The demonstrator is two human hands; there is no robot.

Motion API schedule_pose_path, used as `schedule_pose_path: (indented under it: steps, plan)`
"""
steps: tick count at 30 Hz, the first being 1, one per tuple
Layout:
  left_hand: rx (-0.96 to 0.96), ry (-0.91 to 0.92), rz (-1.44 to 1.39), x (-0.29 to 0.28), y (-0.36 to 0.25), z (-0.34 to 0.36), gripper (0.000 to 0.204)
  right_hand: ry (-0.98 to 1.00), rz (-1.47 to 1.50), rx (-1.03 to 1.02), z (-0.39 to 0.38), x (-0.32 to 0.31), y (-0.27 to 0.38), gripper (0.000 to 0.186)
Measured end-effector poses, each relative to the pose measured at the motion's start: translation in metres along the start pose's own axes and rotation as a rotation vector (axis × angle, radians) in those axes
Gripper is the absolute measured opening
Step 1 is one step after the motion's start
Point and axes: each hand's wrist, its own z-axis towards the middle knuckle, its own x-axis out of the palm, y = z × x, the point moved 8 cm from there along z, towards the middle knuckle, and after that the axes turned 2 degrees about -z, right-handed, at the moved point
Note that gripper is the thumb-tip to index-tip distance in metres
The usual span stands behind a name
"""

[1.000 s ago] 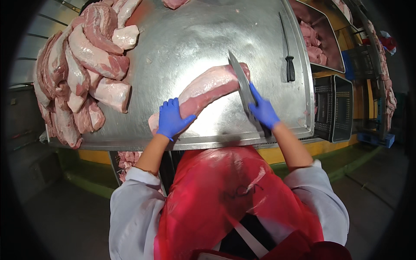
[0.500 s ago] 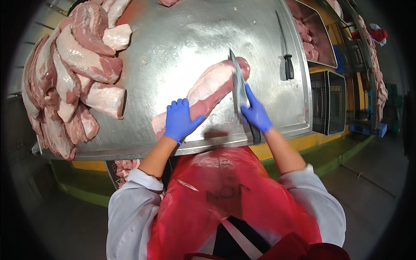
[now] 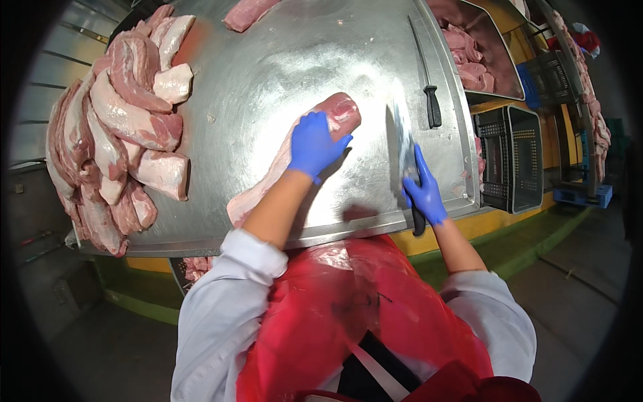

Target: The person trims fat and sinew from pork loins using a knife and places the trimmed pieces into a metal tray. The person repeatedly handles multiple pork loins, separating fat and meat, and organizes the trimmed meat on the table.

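Observation:
A long piece of pale pink meat (image 3: 342, 114) lies diagonally on the steel table (image 3: 258, 80), its redder end at the upper right. My left hand (image 3: 315, 146), in a blue glove, grips it from above just below that end, covering part of it. To its right, my right hand (image 3: 425, 191), gloved in blue, is closed on a long knife (image 3: 406, 144). The blade points away from me, blurred and glinting, apart from the meat, and the black handle shows below my fingers.
A large pile of meat slabs (image 3: 134, 90) covers the table's left side. Another piece (image 3: 248, 15) lies at the far edge. A sharpening steel (image 3: 433, 110) lies at the right. Beyond are a steel bin of meat (image 3: 513, 70), grey crates (image 3: 529, 161) and a blue pallet (image 3: 583, 195).
My left hand has moved up and right along the meat toward its far end. The knife has moved right, off the meat, and the meat's far end has shifted slightly left.

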Motion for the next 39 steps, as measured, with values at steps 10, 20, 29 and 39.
schedule_pose_path:
  steps: [10,20,29,39]
  plan:
    - [-0.44,0.03,-0.206,0.022,0.086,0.024,0.02,0.177,0.148,-0.14,0.136,0.107,0.038,0.08]
    - [-0.426,0.038,-0.223,0.016,0.077,0.043,0.023,0.647,-0.174,-0.071,0.073,0.092,0.031,0.074]
    - [-0.523,0.117,-0.203,0.0,0.098,0.058,0.019,0.737,-0.044,-0.068,0.048,0.107,0.008,0.076]
    - [-0.482,0.164,-0.344,-0.018,0.098,0.068,0.014,0.77,-0.205,-0.107,0.059,0.129,0.022,0.077]
